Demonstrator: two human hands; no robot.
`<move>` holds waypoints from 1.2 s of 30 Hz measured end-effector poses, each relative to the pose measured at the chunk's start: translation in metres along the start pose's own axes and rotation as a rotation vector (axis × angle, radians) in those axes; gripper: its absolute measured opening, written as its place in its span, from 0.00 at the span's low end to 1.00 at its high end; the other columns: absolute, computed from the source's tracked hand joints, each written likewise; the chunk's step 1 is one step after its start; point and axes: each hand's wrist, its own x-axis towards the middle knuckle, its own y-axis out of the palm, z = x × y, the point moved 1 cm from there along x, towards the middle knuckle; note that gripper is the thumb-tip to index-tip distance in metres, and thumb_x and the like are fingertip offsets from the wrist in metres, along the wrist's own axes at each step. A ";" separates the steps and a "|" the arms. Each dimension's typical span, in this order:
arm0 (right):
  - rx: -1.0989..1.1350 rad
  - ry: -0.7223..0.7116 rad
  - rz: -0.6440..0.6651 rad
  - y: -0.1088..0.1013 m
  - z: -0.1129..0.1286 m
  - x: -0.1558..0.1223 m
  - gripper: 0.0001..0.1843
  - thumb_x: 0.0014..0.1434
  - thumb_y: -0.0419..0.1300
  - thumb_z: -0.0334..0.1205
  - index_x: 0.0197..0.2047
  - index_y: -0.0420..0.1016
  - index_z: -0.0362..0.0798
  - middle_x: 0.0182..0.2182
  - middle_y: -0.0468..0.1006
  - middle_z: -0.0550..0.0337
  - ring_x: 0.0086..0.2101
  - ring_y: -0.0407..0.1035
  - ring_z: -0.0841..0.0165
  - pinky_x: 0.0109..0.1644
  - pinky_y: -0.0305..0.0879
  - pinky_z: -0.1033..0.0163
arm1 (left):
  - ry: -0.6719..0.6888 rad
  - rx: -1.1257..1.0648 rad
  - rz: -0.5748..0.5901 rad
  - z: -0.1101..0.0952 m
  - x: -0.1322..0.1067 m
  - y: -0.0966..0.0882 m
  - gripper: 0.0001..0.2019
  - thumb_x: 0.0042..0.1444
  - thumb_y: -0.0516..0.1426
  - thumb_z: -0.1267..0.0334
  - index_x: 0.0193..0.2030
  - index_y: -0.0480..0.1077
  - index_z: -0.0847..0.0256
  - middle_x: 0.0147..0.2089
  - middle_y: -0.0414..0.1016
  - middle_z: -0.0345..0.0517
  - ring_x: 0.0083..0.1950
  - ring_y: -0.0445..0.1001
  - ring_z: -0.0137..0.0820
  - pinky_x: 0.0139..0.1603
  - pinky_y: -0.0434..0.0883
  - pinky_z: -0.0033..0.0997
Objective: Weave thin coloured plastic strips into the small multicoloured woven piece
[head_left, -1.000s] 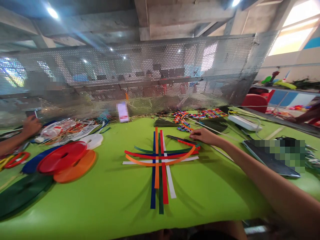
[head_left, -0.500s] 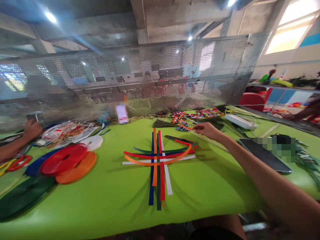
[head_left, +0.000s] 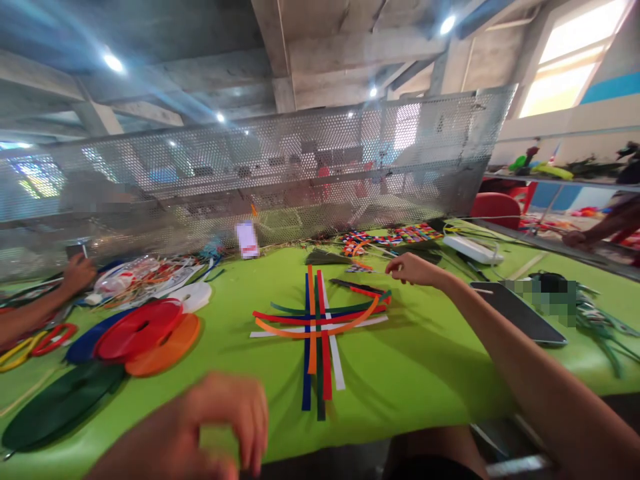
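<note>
Crossed flat strips lie in front of me, interlaced at the middle. Among them are a blue strip (head_left: 307, 387), an orange strip (head_left: 312, 360), a red strip (head_left: 327, 380) and a white strip (head_left: 337, 367). Several others run crosswise, with curved ends lifted. My right hand (head_left: 414, 270) hovers beyond their right ends, fingers loosely curled, with nothing visible in them. Nearer the table's front edge, my left hand (head_left: 220, 413) is raised and blurred, its thumb apart from its bent fingers. Close to the right hand sits a colourful woven piece (head_left: 356, 243).
On the left are a red strip roll (head_left: 155, 320), an orange roll (head_left: 173, 350), a dark green roll (head_left: 60, 407) and scissors (head_left: 55, 339). A phone (head_left: 520, 313) and a power strip (head_left: 473, 250) lie right. A co-worker's hand (head_left: 77, 273) shows far left.
My left hand has come into view at the bottom. My right hand has parted from the curved orange strip near the woven piece, which has dropped back. The view has shifted slightly.
</note>
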 end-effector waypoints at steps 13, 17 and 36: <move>0.195 -0.213 -0.019 -0.030 0.081 0.018 0.15 0.57 0.59 0.41 0.42 0.83 0.43 0.20 0.74 0.61 0.19 0.62 0.73 0.23 0.59 0.66 | -0.014 -0.016 -0.654 0.041 0.122 -0.141 0.24 0.51 0.69 0.48 0.49 0.74 0.61 0.49 0.77 0.51 0.49 0.77 0.39 0.46 0.75 0.37; 0.226 -0.350 0.032 0.000 0.123 0.029 0.12 0.57 0.59 0.36 0.42 0.82 0.46 0.24 0.78 0.59 0.22 0.65 0.72 0.26 0.63 0.67 | 0.021 -0.150 -0.663 0.056 0.147 -0.138 0.29 0.53 0.69 0.50 0.58 0.68 0.58 0.58 0.74 0.55 0.56 0.75 0.42 0.49 0.76 0.37; 0.059 -0.674 -0.339 0.057 0.136 0.000 0.12 0.63 0.56 0.35 0.42 0.82 0.48 0.33 0.81 0.54 0.32 0.72 0.66 0.39 0.66 0.61 | -0.006 -0.446 -0.783 0.081 0.156 -0.100 0.14 0.56 0.65 0.57 0.40 0.71 0.65 0.39 0.82 0.54 0.31 0.82 0.36 0.25 0.75 0.27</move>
